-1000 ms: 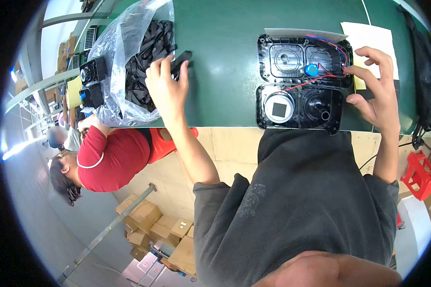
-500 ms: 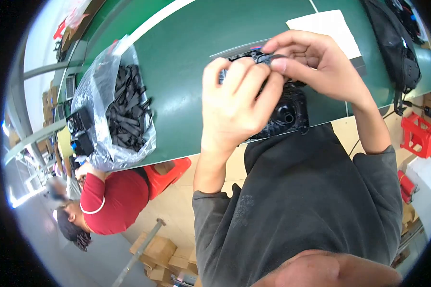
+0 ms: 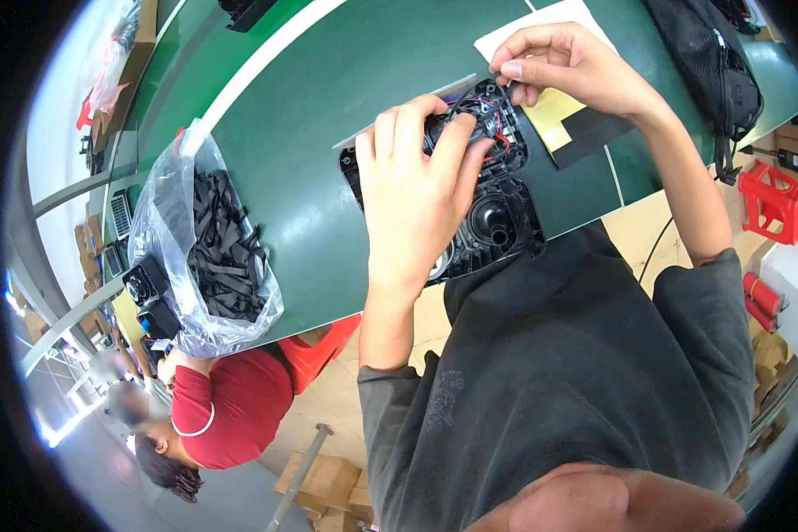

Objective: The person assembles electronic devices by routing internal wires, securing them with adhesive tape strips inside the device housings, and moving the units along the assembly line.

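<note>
A black plastic housing lies opened on the green table, with round speaker-like parts in its near half. Red and blue wires show inside the far half. My left hand lies over the housing's left side, gripping it, with thumb and fingertips down among the inner parts. What sits under the palm is hidden. My right hand is raised at the far right corner of the housing. Its thumb and index finger pinch a thin black strap that runs toward my left fingertips.
A clear plastic bag of black straps stands at the left, beside small black devices. White paper and a yellow sheet lie right of the housing. A black bag lies further right. A person in red sits at the left.
My right hand has moved up and away from my left hand, drawing out the thin black strap. My left hand has shifted slightly left and down. More of the housing and its wires now shows.
</note>
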Motion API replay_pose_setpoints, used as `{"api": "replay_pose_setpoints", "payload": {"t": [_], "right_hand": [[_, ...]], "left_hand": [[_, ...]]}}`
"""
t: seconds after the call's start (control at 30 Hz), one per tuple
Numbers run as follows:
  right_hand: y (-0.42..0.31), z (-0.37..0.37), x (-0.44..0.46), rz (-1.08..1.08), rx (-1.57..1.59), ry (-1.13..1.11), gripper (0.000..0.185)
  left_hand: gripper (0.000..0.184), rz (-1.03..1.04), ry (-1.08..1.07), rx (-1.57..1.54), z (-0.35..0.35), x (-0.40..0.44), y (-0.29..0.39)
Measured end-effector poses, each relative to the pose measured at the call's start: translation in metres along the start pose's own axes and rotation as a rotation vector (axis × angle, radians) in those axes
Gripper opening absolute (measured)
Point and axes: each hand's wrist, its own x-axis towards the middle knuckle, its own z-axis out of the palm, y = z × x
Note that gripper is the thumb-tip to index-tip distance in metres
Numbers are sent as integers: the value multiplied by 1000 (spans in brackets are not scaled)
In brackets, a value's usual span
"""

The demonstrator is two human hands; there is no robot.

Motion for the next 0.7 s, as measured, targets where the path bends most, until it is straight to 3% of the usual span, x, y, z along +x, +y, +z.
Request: {"api": "replay_pose_setpoints", "payload": {"t": [0.13, 0.23, 0.33, 0.43, 0.63, 0.7], "right_hand": [[-10, 3, -7, -94, 37, -5, 23], [-21, 1, -8, -87, -173, -46, 22], [-6, -9, 2, -223, -413, -23, 18], [-18, -10, 3, -125, -338, -100, 17], [10, -16, 13, -437, -541, -40, 16], [4, -12, 9, -435, -522, -59, 16]], "left_hand": [[22, 0, -23, 27, -1, 2, -1], [18, 4, -52, 21, -1, 4, 1], [15, 10, -38, -1, 4, 5, 2], [14, -1, -4, -17, 8, 7, 4], [14, 0, 2, -12, 10, 7, 6], [14, 13, -6, -5, 8, 8, 6]]}}
